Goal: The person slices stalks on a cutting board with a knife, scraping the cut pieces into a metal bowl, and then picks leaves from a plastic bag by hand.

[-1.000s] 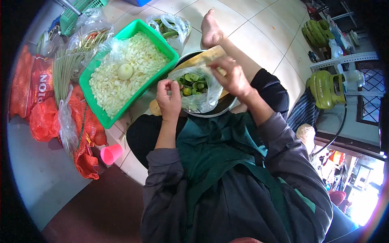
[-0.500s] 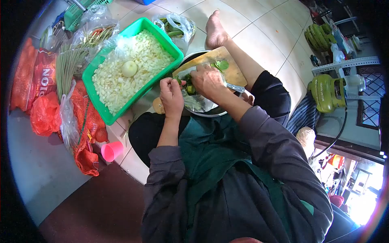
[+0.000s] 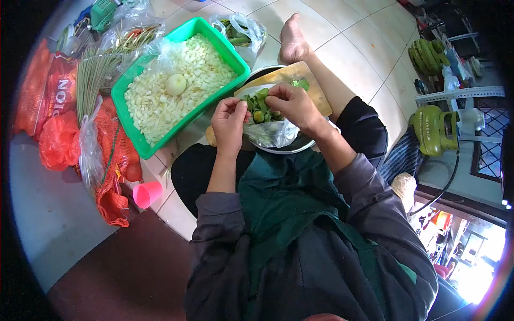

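Note:
My left hand [image 3: 229, 125] is closed in a pinch beside green leaves [image 3: 258, 100], its fingertips at their left edge. From the other side, my right hand [image 3: 297, 108] pinches the same leaves between thumb and fingers. Just below them, small round green fruits that look like limes [image 3: 259, 116] sit in a clear plastic bag [image 3: 274, 135]. The bag rests over a round metal basin [image 3: 292, 151]. Across the basin lies a wooden cutting board [image 3: 316, 92] with another loose green leaf [image 3: 301, 84] on it.
A green tray [image 3: 119, 101] of chopped onion, with one whole peeled onion [image 3: 175, 84] on top, stands left. Red mesh sacks [image 3: 110, 155], lemongrass [image 3: 92, 88] and a pink cup [image 3: 148, 194] lie further left. A green gas cylinder [image 3: 432, 131] stands right.
My right hand has lifted off the board side and drawn back, now pinching leaves above the bag. The knife handle seen earlier is now hidden. The whole view has shifted slightly.

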Action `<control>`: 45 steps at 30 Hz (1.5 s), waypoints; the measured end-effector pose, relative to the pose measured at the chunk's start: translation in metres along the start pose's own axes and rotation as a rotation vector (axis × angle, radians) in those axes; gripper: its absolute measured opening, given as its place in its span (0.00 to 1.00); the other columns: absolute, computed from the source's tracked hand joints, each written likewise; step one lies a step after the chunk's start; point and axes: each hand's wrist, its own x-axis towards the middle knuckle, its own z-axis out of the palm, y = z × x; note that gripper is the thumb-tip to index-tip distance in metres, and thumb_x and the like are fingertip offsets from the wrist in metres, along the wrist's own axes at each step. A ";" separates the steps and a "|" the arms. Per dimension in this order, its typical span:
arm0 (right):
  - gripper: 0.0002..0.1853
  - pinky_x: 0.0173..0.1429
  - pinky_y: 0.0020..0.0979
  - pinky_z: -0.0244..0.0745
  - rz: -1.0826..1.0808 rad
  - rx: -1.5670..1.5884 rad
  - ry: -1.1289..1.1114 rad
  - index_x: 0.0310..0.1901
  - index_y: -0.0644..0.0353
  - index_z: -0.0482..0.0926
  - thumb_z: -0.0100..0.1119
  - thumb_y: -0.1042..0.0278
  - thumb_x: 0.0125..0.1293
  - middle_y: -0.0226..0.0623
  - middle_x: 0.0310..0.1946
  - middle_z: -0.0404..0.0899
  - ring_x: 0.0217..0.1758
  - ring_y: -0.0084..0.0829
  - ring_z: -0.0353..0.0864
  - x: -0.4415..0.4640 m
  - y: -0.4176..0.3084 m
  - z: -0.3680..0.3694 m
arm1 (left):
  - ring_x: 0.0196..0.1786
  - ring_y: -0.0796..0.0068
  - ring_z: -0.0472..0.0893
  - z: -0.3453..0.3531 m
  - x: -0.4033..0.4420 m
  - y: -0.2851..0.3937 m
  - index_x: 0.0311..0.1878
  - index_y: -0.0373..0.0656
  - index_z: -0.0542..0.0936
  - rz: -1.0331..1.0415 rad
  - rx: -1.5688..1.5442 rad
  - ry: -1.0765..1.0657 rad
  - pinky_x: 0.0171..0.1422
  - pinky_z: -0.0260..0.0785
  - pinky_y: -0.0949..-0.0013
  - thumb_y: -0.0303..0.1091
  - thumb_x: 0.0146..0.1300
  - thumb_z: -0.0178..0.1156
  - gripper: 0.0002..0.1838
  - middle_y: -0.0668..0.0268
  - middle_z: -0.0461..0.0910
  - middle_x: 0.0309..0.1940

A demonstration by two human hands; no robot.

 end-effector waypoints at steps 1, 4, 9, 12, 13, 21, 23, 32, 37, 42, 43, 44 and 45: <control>0.13 0.43 0.28 0.76 -0.039 -0.050 0.055 0.43 0.68 0.82 0.64 0.66 0.63 0.36 0.32 0.83 0.35 0.23 0.81 0.001 0.004 0.003 | 0.31 0.85 0.76 0.001 -0.001 0.002 0.41 0.39 0.79 -0.012 -0.020 -0.012 0.34 0.68 0.80 0.28 0.66 0.65 0.05 0.70 0.79 0.31; 0.14 0.45 0.31 0.78 -0.099 -0.150 0.133 0.43 0.67 0.82 0.64 0.65 0.61 0.43 0.33 0.85 0.36 0.28 0.84 -0.002 0.006 0.012 | 0.31 0.85 0.76 0.003 -0.002 0.003 0.40 0.40 0.79 -0.037 -0.054 -0.056 0.34 0.68 0.80 0.28 0.65 0.66 0.05 0.71 0.78 0.30; 0.12 0.45 0.25 0.77 -0.058 -0.175 0.081 0.45 0.68 0.80 0.61 0.68 0.65 0.33 0.34 0.83 0.37 0.19 0.80 -0.011 -0.002 0.028 | 0.31 0.87 0.74 -0.004 0.001 -0.005 0.40 0.41 0.80 -0.050 0.005 -0.103 0.35 0.67 0.80 0.28 0.64 0.67 0.06 0.74 0.78 0.31; 0.13 0.42 0.24 0.76 -0.076 -0.133 0.000 0.48 0.69 0.78 0.60 0.70 0.66 0.34 0.33 0.82 0.35 0.19 0.79 -0.010 0.007 0.028 | 0.31 0.88 0.73 -0.005 0.001 -0.006 0.41 0.41 0.80 -0.010 0.148 -0.072 0.34 0.66 0.81 0.27 0.63 0.68 0.06 0.76 0.78 0.31; 0.15 0.41 0.25 0.76 -0.071 -0.076 0.003 0.50 0.68 0.78 0.60 0.69 0.65 0.35 0.31 0.82 0.34 0.20 0.80 -0.008 0.013 0.028 | 0.31 0.88 0.73 -0.004 0.001 -0.006 0.41 0.41 0.80 -0.008 0.146 -0.077 0.34 0.66 0.81 0.27 0.63 0.68 0.07 0.76 0.78 0.31; 0.19 0.34 0.24 0.76 0.062 0.198 0.057 0.56 0.69 0.71 0.59 0.71 0.65 0.34 0.27 0.81 0.28 0.21 0.80 -0.005 0.010 0.027 | 0.28 0.87 0.73 -0.004 -0.001 0.000 0.41 0.40 0.80 -0.180 -0.054 -0.148 0.32 0.65 0.81 0.27 0.62 0.68 0.07 0.73 0.78 0.29; 0.18 0.34 0.24 0.76 0.076 0.237 0.058 0.55 0.69 0.72 0.59 0.71 0.66 0.35 0.28 0.81 0.29 0.21 0.80 -0.005 0.012 0.028 | 0.26 0.86 0.72 -0.003 -0.001 0.000 0.41 0.40 0.80 -0.178 -0.079 -0.150 0.30 0.64 0.81 0.27 0.62 0.67 0.07 0.72 0.78 0.28; 0.14 0.42 0.25 0.77 -0.149 0.098 0.081 0.48 0.66 0.80 0.63 0.68 0.65 0.34 0.33 0.82 0.35 0.19 0.80 -0.007 0.023 0.035 | 0.26 0.86 0.72 -0.005 0.002 0.000 0.37 0.42 0.78 -0.109 0.098 -0.137 0.29 0.64 0.81 0.24 0.63 0.66 0.05 0.73 0.77 0.27; 0.10 0.38 0.20 0.72 -0.106 0.031 0.037 0.45 0.65 0.80 0.61 0.68 0.68 0.26 0.33 0.80 0.33 0.15 0.75 -0.011 0.011 0.026 | 0.29 0.88 0.73 -0.006 0.000 0.002 0.38 0.41 0.79 -0.047 0.138 -0.195 0.33 0.65 0.82 0.25 0.62 0.67 0.05 0.74 0.77 0.29; 0.13 0.39 0.26 0.75 -0.017 0.072 0.063 0.42 0.66 0.82 0.63 0.64 0.65 0.32 0.31 0.82 0.32 0.18 0.77 -0.005 0.020 0.021 | 0.33 0.89 0.74 -0.006 -0.001 0.001 0.39 0.40 0.80 -0.027 0.185 -0.213 0.38 0.66 0.83 0.24 0.61 0.68 0.07 0.74 0.78 0.31; 0.13 0.38 0.26 0.75 0.008 0.103 0.062 0.42 0.66 0.82 0.63 0.64 0.65 0.32 0.31 0.82 0.32 0.18 0.77 -0.005 0.020 0.021 | 0.32 0.90 0.73 -0.006 0.000 0.000 0.40 0.40 0.80 -0.030 0.189 -0.205 0.37 0.66 0.83 0.24 0.61 0.68 0.07 0.75 0.78 0.31; 0.13 0.37 0.25 0.75 0.032 0.134 0.060 0.42 0.66 0.82 0.62 0.64 0.65 0.32 0.31 0.82 0.32 0.18 0.77 -0.005 0.020 0.021 | 0.32 0.90 0.73 -0.006 0.000 -0.001 0.40 0.40 0.80 -0.033 0.194 -0.197 0.37 0.66 0.83 0.25 0.61 0.68 0.07 0.75 0.78 0.31; 0.13 0.36 0.25 0.75 0.056 0.164 0.058 0.42 0.66 0.82 0.62 0.63 0.65 0.32 0.32 0.82 0.31 0.18 0.77 -0.005 0.019 0.022 | 0.31 0.90 0.72 -0.006 0.001 -0.002 0.40 0.40 0.80 -0.036 0.199 -0.188 0.36 0.65 0.83 0.25 0.61 0.69 0.07 0.75 0.77 0.30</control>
